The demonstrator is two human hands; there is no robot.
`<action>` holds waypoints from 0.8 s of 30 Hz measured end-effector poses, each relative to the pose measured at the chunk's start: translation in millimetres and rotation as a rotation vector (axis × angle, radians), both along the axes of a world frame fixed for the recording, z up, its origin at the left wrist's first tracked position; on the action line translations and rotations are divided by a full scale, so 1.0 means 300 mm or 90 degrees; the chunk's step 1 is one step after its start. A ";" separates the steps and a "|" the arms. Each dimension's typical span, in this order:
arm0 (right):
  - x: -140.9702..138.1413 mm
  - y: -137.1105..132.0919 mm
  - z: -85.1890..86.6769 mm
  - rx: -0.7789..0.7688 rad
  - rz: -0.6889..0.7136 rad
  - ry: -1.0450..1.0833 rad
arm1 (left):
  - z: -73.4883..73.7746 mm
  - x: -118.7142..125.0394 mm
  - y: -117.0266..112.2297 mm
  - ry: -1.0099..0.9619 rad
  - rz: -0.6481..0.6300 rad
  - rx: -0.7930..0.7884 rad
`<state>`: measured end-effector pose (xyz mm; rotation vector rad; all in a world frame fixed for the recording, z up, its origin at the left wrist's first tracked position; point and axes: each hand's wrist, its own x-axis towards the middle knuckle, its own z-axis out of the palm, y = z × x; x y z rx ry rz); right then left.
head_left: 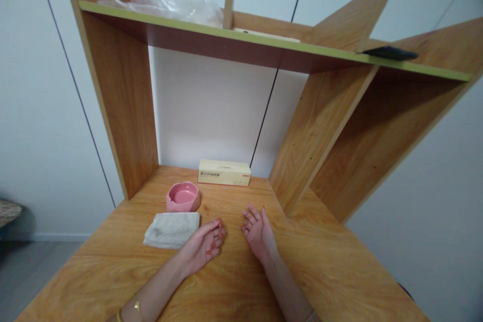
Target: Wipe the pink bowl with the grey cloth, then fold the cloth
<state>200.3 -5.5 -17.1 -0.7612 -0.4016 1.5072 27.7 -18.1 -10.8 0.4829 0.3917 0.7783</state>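
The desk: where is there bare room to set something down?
Bare desk shows between the right hand and right edge, and between that hand and cream box. Crowded at left: cloth, pink dish and left hand sit close.

Soft, fairly even light reaches my left hand (202, 249) and right hand (260, 236), seemingly from above, leaving only faint shading around them on the wooden desktop (332, 271). The shelf's underside (226, 50) looks dim, and shadow fills the top of the right-hand compartment (377, 126). Whitish glints mark the clear plastic bag (173, 7). My wide view splays the outer panels (121, 110); the cream box's (224, 173) smallest print blurs.
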 end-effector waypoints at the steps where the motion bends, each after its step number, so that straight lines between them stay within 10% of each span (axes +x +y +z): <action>1: 0.000 -0.001 0.001 0.000 0.002 0.001 | 0.000 0.000 0.000 0.004 0.002 0.003; 17: -0.001 0.001 0.001 0.006 0.016 -0.038 | 0.023 0.002 -0.030 0.075 0.002 0.088; 24: -0.040 0.019 -0.022 0.136 0.120 -0.473 | 0.025 -0.015 -0.038 0.109 -0.208 0.230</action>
